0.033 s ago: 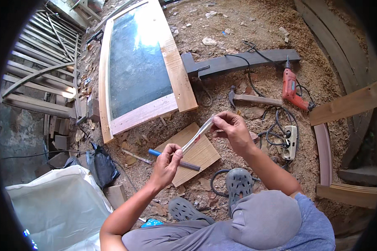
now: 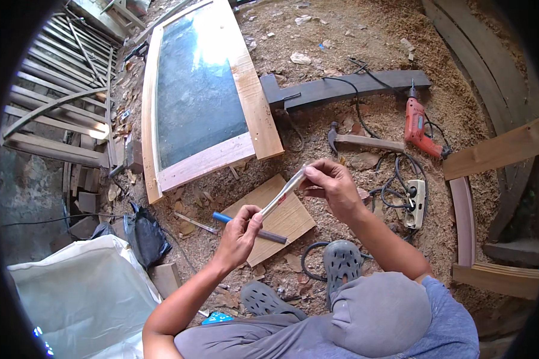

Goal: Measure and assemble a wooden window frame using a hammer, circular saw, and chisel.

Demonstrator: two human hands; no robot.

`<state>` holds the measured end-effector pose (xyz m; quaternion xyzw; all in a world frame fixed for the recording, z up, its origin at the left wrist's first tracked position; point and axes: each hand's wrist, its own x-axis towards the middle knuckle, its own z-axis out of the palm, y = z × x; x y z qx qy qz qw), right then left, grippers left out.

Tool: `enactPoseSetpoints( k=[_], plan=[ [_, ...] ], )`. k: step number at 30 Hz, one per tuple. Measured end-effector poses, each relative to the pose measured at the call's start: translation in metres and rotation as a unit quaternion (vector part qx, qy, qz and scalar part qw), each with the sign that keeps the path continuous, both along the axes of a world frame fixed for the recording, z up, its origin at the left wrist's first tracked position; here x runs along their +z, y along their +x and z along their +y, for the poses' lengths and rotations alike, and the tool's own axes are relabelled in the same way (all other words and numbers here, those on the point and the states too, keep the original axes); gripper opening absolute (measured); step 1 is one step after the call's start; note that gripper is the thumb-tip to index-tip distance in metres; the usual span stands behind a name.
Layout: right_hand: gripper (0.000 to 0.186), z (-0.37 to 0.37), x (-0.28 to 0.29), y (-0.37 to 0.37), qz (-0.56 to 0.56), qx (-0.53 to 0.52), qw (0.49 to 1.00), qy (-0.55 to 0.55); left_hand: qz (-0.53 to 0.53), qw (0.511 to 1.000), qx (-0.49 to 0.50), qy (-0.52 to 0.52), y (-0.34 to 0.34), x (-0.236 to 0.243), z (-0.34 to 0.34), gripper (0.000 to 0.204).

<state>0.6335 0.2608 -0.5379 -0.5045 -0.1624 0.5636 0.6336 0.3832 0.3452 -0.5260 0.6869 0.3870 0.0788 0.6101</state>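
My left hand [image 2: 239,236] and my right hand [image 2: 336,190] hold a slim, clear plastic-looking packet [image 2: 282,194] with a small red mark, one at each end. It slants up from left to right. My left fingers pinch its lower end and my right thumb and fingers its upper end. What is inside it I cannot make out. Below the packet, a square wooden board [image 2: 290,218] lies on the ground. A rod-shaped tool with a blue end [image 2: 273,237] rests across the board, partly hidden by my left hand. A thin pale stick [image 2: 196,223] lies left of it.
Ahead is a wood-framed glass panel [image 2: 200,107]. To the right lie a hammer [image 2: 368,142], a red drill [image 2: 414,125], a power strip [image 2: 415,203] with cables and a dark plank [image 2: 353,90]. Near left are a black plastic bag [image 2: 147,239] and a white-lined container [image 2: 81,257]. Shavings cover the ground.
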Motion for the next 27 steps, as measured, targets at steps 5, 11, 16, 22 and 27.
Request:
enactPoseSetpoints(
  k=[5, 11, 16, 22, 27],
  plan=[
    [0.009, -0.002, 0.001, -0.004, 0.189, -0.012, 0.982, -0.007, 0.011, 0.994, 0.001, 0.11, 0.006, 0.009, -0.004, 0.032],
    [0.011, -0.006, -0.003, -0.01, 0.291, 0.031, 0.956, -0.006, -0.035, 0.986, 0.05, 0.158, 0.003, 0.0, -0.002, 0.033],
    [0.017, -0.004, 0.001, -0.014, 0.203, -0.017, 0.978, 0.05, -0.025, 0.989, 0.031, 0.139, 0.006, 0.008, 0.009, 0.033],
    [0.019, -0.006, 0.008, -0.014, 0.07, -0.016, 0.997, 0.016, -0.002, 0.988, -0.028, 0.155, 0.008, 0.01, -0.001, 0.028],
    [0.013, -0.023, -0.015, -0.016, 0.262, 0.093, 0.96, -0.006, 0.057, 0.975, -0.072, 0.202, -0.023, -0.006, -0.004, 0.028]
  ],
)
